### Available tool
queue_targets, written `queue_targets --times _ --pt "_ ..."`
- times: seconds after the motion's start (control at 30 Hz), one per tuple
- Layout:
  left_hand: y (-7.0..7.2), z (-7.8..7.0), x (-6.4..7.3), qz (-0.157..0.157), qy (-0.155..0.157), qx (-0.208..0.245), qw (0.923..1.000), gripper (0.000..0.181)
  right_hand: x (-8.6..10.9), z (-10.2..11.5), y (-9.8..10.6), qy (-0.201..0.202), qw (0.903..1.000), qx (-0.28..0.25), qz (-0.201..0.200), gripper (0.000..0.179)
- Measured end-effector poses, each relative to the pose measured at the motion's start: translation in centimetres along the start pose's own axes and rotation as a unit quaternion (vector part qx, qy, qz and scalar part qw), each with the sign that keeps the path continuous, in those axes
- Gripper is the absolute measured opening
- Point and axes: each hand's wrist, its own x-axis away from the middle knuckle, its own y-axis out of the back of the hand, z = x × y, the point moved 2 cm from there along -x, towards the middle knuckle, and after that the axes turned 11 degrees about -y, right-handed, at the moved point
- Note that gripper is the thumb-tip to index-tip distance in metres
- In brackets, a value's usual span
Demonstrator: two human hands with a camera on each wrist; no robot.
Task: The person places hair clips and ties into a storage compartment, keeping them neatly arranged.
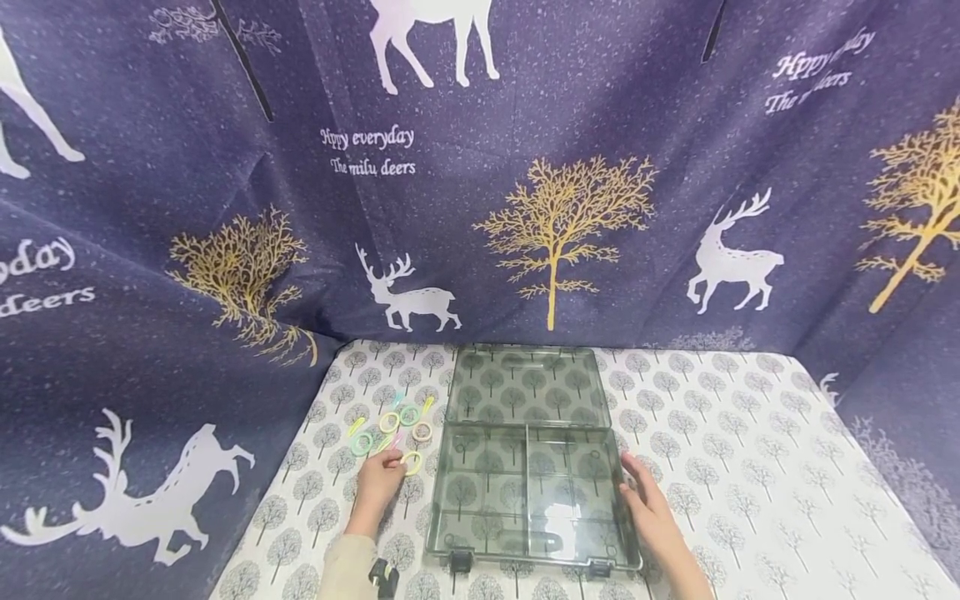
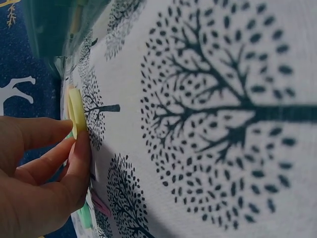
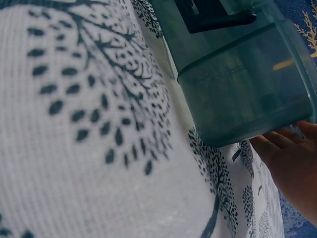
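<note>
Yellow ring (image 2: 79, 111) is near open box (image 1: 527, 492) and other rings (image 1: 353, 447).

A translucent green box (image 3: 237, 94) fills two o'clock, its dark latch (image 3: 195, 22) at one. At four o'clock, the right hand (image 3: 292, 168) touches its lower edge. White tree-print cloth (image 3: 74, 148) spreads from seven to eleven.

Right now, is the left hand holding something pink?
No, the left hand pinches a yellow ring, as the left wrist view shows.
</note>
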Motion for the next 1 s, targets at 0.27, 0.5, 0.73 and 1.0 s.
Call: queue_targets --times 0.27,0.5,0.73,1.0 --pt "-0.1 -0.2 -0.2 -0.021 -0.013 -0.029 0.9993 0.022 0.0 -0.4 -0.1 0.008 0.9998 -0.018 0.001 0.049" --pt "-0.1 0.0 -0.7 -0.007 -0.003 -0.047 0.9989 0.013 -0.2 -0.6 -0.1 0.002 0.9998 -0.020 0.003 0.049" --pt "0.0 0.1 -1.0 -0.011 -0.008 -0.059 0.9981 0.010 -0.6 -1.1 0.0 -0.019 0.9993 -0.031 0.012 0.050" --pt "0.2 -0.2 -1.1 -0.005 0.008 -0.030 0.9995 0.012 -0.6 -1.1 0.3 -0.021 0.9992 -0.033 0.013 0.051"
